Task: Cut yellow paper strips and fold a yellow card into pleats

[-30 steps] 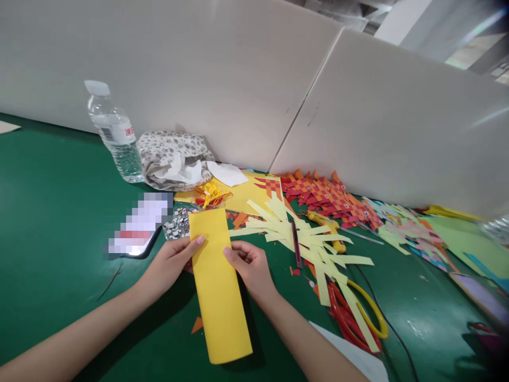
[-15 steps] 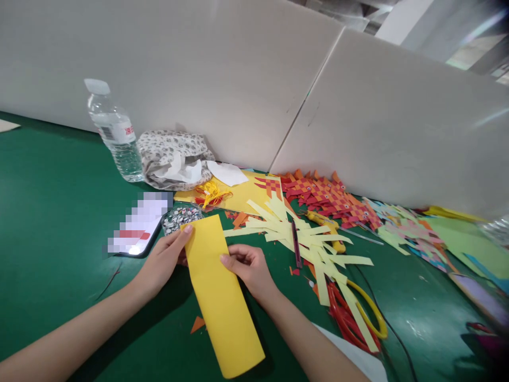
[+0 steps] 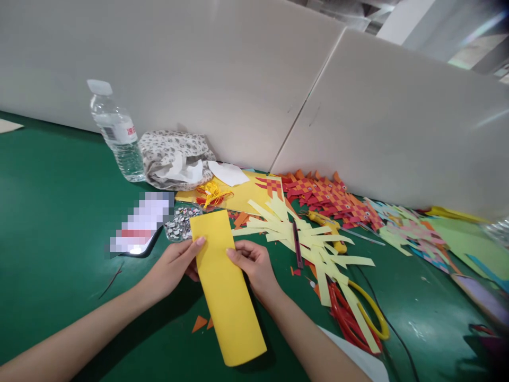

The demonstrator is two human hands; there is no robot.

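Both hands pinch one yellow paper strip [image 3: 225,286]. The left hand [image 3: 173,268] clamps its left edge. The right hand [image 3: 254,265] clamps the right edge.

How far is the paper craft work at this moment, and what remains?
Done: a row of woven red-orange paper fish lies by the back board, and pale yellow strips are already cut. In hand: the left hand and right hand hold a yellow paper sheet, uncut. Left: this sheet shows no cuts or weaving; the scissors lie unused.
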